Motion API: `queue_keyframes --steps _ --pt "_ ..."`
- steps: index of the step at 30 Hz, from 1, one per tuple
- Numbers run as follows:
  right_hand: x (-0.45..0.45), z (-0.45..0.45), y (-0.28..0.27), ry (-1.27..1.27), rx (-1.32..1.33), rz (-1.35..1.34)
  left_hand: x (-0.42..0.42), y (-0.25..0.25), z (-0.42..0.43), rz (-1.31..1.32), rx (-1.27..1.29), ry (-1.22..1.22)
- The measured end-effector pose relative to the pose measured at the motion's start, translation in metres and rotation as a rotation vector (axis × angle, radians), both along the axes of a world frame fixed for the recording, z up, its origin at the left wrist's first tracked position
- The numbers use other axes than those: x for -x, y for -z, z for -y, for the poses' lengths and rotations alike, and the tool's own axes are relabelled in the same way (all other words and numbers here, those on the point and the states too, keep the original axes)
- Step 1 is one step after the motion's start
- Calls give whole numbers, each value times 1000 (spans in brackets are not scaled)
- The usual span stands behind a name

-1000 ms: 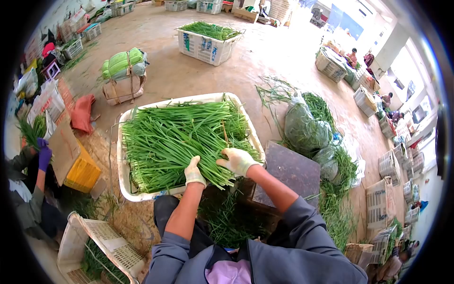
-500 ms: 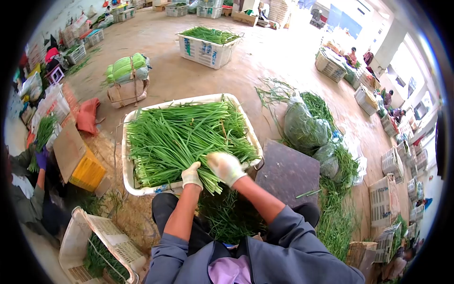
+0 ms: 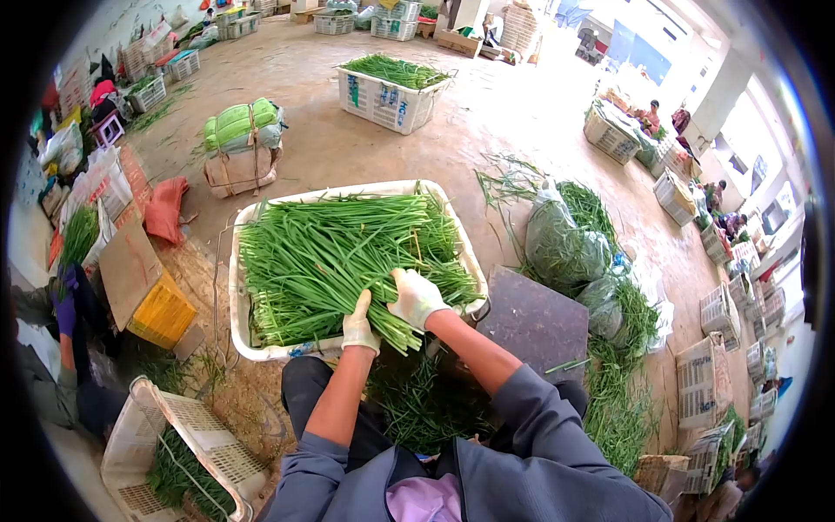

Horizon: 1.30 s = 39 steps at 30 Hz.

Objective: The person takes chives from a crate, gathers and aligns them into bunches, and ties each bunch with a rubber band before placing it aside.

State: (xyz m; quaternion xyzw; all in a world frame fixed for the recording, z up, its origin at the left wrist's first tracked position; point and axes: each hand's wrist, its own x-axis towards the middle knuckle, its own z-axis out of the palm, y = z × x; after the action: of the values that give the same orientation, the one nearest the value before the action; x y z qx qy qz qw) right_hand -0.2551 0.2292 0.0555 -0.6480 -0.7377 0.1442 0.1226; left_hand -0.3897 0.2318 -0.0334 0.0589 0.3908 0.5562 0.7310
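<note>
A white crate (image 3: 239,287) in front of my knees is heaped with long green chives (image 3: 322,230). My left hand (image 3: 358,325), in a pale glove, is closed around the left side of a bunch of chives (image 3: 393,326) at the near edge. The pale cut ends of this bunch stick out toward me over the rim. My right hand (image 3: 416,298), gloved too, grips the bunch from the right, its thumb side against the leaves. Parts of the fingers of both hands are hidden by the stalks and gloves.
Right of the crate lies a dark flat board (image 3: 539,317), with plastic bags of greens (image 3: 565,239) beyond. A tilted crate (image 3: 196,435) stands lower left, near a yellow box (image 3: 163,309) and a co-worker's purple-gloved hand (image 3: 65,309). Another full crate (image 3: 387,100) stands ahead.
My right hand, blurred before, is now still and against the bunch. My left hand keeps its hold. The co-worker's purple-gloved hand at the left has moved lower, and the view has shifted slightly.
</note>
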Motion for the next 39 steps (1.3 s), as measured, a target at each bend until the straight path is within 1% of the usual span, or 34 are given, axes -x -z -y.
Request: queue_keyframes --steps 1,2,3,5,7,8,9,11,12,13,15,16,17,19,21,23,24,25,26,27,29,30,31,32,33,34,36,37,39 --pt "5 6 -5 -1 -31 -29 0 -11 3 93 -23 27" --pt "9 12 -7 2 -65 -60 4 -6 0 154 -65 111" --pt "17 18 -10 20 -45 -71 4 0 -3 167 -149 76" --pt "13 21 -10 8 -54 -115 7 9 -7 98 -227 104" --pt "-11 6 -12 -113 38 -255 8 1 -3 60 -206 97" --pt "-18 1 -22 -36 154 -391 10 -4 -1 18 -188 91" --pt "-28 -9 -19 -30 126 -378 13 -9 -1 18 -190 93" --pt "-45 -23 -20 3 261 -522 19 -18 0 -101 -93 138" --pt "-48 -27 -23 36 339 -570 18 -25 0 -100 -47 98" --pt "-46 -29 -21 27 339 -566 16 -27 1 -141 -67 67" --pt "-46 -30 -4 -9 526 -640 15 -25 2 -127 -47 44" --pt "-41 -34 9 -66 550 -501 15 -22 1 -128 -45 44" --pt "-30 -27 -1 -89 525 -365 14 -13 -2 -100 -59 66" --pt "-18 -22 18 -34 491 -268 16 -2 -4 -76 -72 92" --pt "-18 -25 20 -18 539 -309 17 -4 -4 -68 -131 140" --pt "-23 -25 11 -23 646 -607 22 -6 -4 -46 -145 185" --pt "-24 -16 -9 65 774 -903 25 -6 -6 -77 -146 240" --pt "-33 -22 -10 63 769 -900 27 -7 -9 -107 -150 293" --pt "-44 -32 -5 64 689 -770 28 -5 -12 -161 -127 276" --pt "-51 -37 -12 65 613 -642 30 2 -15 -162 -128 272" --pt "-71 -46 -40 212 573 -500 34 14 -17 -183 -47 112" --pt "-86 -53 -36 163 513 -637 35 10 -16 -168 -21 57" --pt "-99 -59 -32 113 447 -774 35 7 -17 -166 -23 58" --pt "-106 -59 -45 96 375 -750 37 10 -22 -152 3 66" --pt "-110 -54 -65 101 365 -750 37 12 -28 -137 29 76" --pt "-112 -44 -88 117 393 -864 35 15 -34 -143 51 79" --pt "-123 -33 -110 112 402 -1048 29 28 -51 -166 71 68" --pt "-131 -26 -116 119 391 -1042 25 35 -61 -194 92 51" --pt "-143 -8 -132 180 369 -1152 18 36 -73 -313 79 18"
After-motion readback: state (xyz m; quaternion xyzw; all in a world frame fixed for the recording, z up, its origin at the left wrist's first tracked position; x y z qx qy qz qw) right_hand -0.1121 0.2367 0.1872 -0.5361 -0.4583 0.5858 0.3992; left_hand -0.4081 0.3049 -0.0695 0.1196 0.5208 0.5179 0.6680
